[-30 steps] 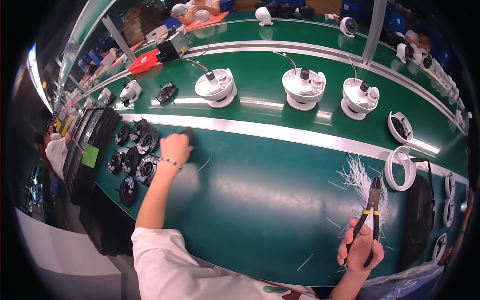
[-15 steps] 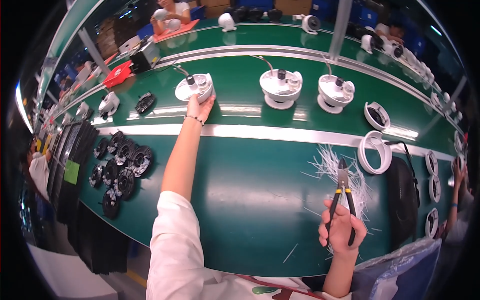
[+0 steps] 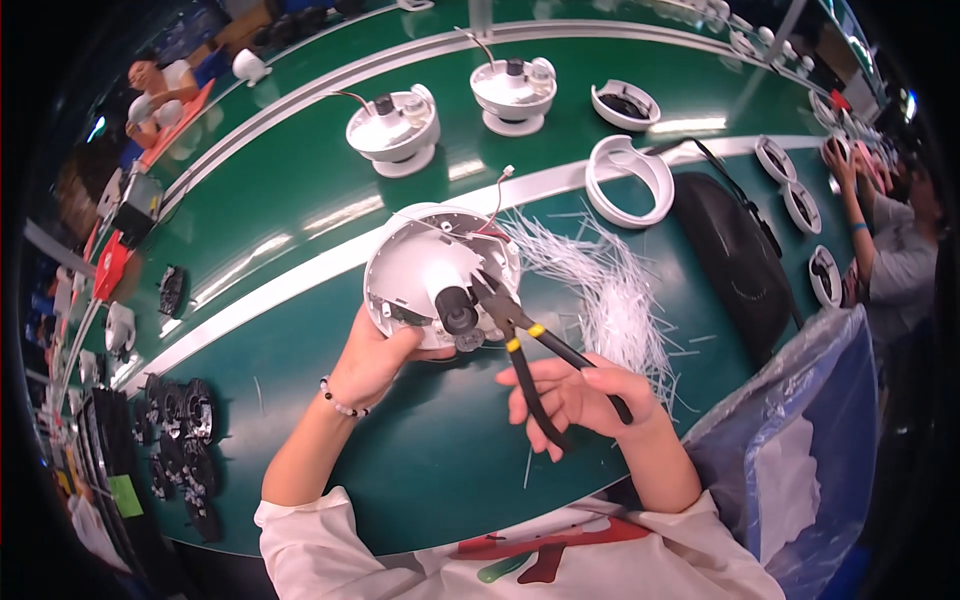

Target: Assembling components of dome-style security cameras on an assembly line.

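My left hand [image 3: 372,355] grips a white dome camera housing [image 3: 415,262] from its near left side and holds it tilted over the green bench. A black lens barrel [image 3: 456,308] sticks out of the housing, and a thin cable with a white plug rises behind it. In my right hand [image 3: 590,398] are diagonal cutting pliers [image 3: 515,325] with black handles and yellow bands. Their handles are spread, and the jaws lie at the housing's right side by the lens. Whether the jaws touch anything there is too fine to tell.
Cut white cable-tie scraps [image 3: 625,310] are heaped right of the housing. Two similar housings [image 3: 392,130] stand on the far belt. A white ring [image 3: 628,182] and black pouch [image 3: 735,260] lie rightward; black round parts [image 3: 180,440] lie left. A lined blue bin [image 3: 805,450] stands near right.
My left hand has brought the housing from the far belt back over the near bench. My right hand has carried the pliers leftward to it. The view has turned right.
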A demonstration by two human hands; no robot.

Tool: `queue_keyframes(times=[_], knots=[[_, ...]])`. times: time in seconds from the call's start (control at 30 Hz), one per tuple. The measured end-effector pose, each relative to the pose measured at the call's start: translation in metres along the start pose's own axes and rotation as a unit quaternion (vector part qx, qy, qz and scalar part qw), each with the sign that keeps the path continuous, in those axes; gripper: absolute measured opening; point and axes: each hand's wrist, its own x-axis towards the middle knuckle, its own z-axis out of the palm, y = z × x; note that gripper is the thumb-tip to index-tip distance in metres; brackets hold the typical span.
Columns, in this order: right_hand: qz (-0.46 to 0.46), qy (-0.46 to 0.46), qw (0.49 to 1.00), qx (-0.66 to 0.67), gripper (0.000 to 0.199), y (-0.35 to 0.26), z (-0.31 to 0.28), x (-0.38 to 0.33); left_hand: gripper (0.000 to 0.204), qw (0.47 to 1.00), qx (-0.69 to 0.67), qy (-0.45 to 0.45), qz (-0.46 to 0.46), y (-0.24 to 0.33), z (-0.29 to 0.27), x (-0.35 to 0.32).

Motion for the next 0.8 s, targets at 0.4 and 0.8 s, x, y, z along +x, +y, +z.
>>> queue_keyframes(times=[0.4,0.8], knots=[[-0.057,-0.031,0.994,0.086,0.06,0.006,-0.004,-0.003,0.049,0.995,0.087,0.037,0.031,-0.005,0.017,-0.005],[-0.07,0.046,0.995,0.049,0.052,0.0,0.002,-0.006,0.046,0.999,0.008,0.029,0.017,-0.014,0.01,0.001]])
